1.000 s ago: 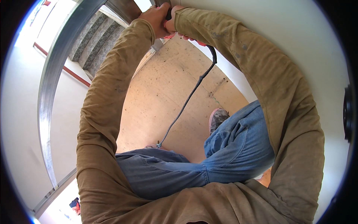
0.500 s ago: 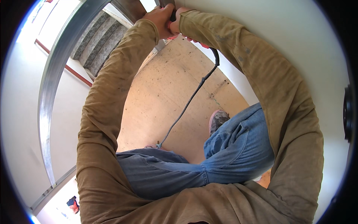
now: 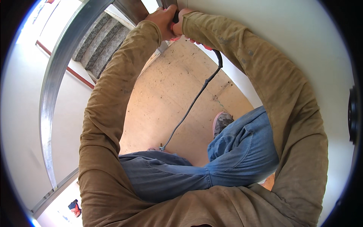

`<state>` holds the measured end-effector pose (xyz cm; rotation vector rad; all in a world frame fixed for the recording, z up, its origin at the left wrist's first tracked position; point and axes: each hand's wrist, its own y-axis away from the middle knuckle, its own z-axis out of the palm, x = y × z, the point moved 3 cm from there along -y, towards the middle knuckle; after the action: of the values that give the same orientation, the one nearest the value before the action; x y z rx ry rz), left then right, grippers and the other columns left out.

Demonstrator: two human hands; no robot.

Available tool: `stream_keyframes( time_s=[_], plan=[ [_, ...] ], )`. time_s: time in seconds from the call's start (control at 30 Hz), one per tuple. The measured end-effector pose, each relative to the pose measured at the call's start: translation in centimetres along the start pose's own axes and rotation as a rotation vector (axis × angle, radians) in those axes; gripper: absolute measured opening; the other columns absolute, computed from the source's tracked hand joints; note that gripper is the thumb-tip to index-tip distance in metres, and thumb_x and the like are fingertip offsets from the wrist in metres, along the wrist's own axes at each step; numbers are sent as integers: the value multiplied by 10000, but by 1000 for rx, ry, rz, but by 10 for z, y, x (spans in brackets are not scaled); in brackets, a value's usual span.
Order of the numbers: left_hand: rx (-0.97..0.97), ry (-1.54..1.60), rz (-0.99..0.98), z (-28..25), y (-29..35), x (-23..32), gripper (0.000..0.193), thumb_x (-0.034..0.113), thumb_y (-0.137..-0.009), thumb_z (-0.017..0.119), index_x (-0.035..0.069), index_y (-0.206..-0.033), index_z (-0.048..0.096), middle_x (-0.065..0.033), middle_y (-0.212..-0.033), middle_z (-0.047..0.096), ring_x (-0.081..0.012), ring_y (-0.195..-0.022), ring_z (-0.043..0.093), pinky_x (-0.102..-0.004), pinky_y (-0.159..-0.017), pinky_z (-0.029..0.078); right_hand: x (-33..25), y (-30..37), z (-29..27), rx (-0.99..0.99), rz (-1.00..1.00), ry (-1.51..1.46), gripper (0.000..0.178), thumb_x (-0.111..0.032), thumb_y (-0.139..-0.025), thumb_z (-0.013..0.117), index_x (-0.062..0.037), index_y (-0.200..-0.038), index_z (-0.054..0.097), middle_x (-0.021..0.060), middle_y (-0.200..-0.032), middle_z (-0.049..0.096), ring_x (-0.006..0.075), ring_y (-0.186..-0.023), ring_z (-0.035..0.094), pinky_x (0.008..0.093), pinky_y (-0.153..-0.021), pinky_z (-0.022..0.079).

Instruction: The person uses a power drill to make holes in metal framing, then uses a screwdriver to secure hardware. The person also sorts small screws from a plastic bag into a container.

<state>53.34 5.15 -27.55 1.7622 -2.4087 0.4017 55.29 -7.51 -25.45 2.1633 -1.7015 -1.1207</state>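
Left hand (image 3: 162, 22) and right hand (image 3: 180, 25) together, far ahead, at corded tool (image 3: 207, 47); cord (image 3: 194, 100) runs back over floor (image 3: 151, 102) to beside left shoe (image 3: 153, 148); right shoe (image 3: 222, 125) right of cord; panel (image 3: 334, 94) along right; stairs (image 3: 101, 45) between metal frame (image 3: 45, 121) and left sleeve (image 3: 107, 98).

Grey patterned steps (image 3: 104, 45) show at the upper left near a reddish-brown strip (image 3: 80, 78), a speckled tan floor (image 3: 159, 102) spreads mid-view, and a small red-and-dark bundle (image 3: 75, 208), possibly cloth, appears at the lower left.
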Motion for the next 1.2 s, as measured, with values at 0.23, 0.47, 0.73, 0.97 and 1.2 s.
stream_keyframes(
  time_s=[0.23,0.47,0.73,0.97,1.2],
  plan=[
    [10,1,8,-5,3,5,714,385,-680,860,96,-1204,471,-222,-1053,682,-412,-1037,647,-468,-891,555,-5,0,0,-48,27,67,366,-292,-865,653,-47,-1136,618,170,-819,668,283,-685,650,457,-609,543],
    [-90,-13,-130,-1,-1,2,742,385,-699,873,98,-1237,451,-246,-1084,662,-431,-1091,629,-485,-915,531,-2,-13,5,-33,86,29,365,-272,-855,656,-38,-1133,629,191,-812,662,314,-685,651,489,-571,539],
    [-64,18,-72,-6,-1,5,769,394,-692,875,118,-1276,459,-229,-1097,679,-434,-1108,633,-481,-927,532,-1,-6,-1,-23,53,29,318,-260,-833,660,-17,-1036,630,162,-754,640,287,-622,635,462,-561,544],
    [-18,12,-83,-4,2,2,735,363,-656,871,87,-1217,486,-234,-1048,690,-407,-1066,668,-464,-900,561,-1,-2,-3,-7,6,11,315,-237,-822,662,28,-991,645,158,-704,629,279,-577,637,442,-518,538],
    [19,21,-78,-7,9,10,718,333,-664,871,90,-1219,486,-231,-1055,682,-398,-1089,655,-451,-899,562,-3,6,-3,9,-33,-7,318,-215,-810,663,72,-946,659,154,-654,618,272,-532,640,421,-475,533]
  ],
)
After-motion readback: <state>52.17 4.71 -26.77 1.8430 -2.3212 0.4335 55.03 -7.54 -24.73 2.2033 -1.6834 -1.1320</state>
